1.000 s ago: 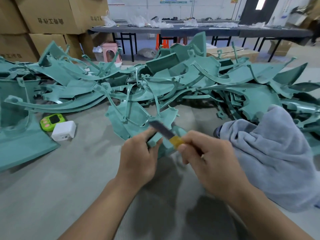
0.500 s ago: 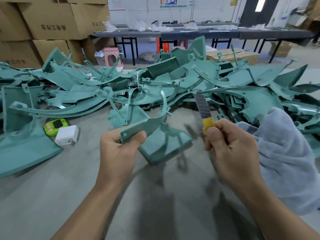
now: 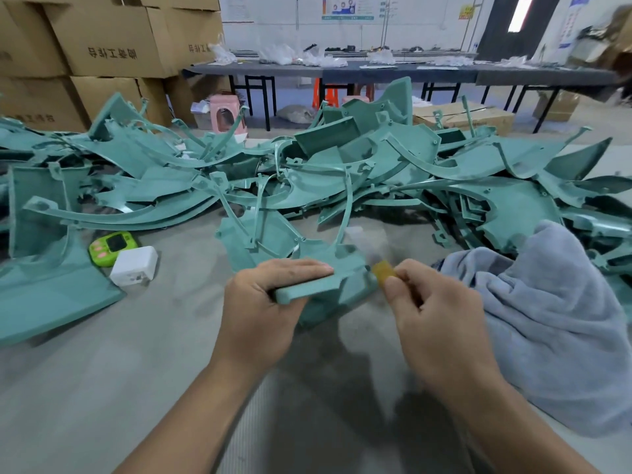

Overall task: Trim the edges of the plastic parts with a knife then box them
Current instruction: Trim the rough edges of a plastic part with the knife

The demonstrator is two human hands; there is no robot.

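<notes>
left hand (image 3: 270, 302) grips plastic part (image 3: 318, 285), long axis left-right, curved strip pointing up. right hand (image 3: 441, 313) pinches knife (image 3: 383, 270); blade blurred.

knife (image 3: 383, 271) back against plastic part (image 3: 307, 289) | part turned flat, lowered toward table

Illegible Chinese print on cardboard boxes (image 3: 113, 35)

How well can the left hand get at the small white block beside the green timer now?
Probably yes, once it is free. The left hand grips the teal plastic part, so it must let go first. The white block lies uncovered on the grey surface to its left.
</notes>
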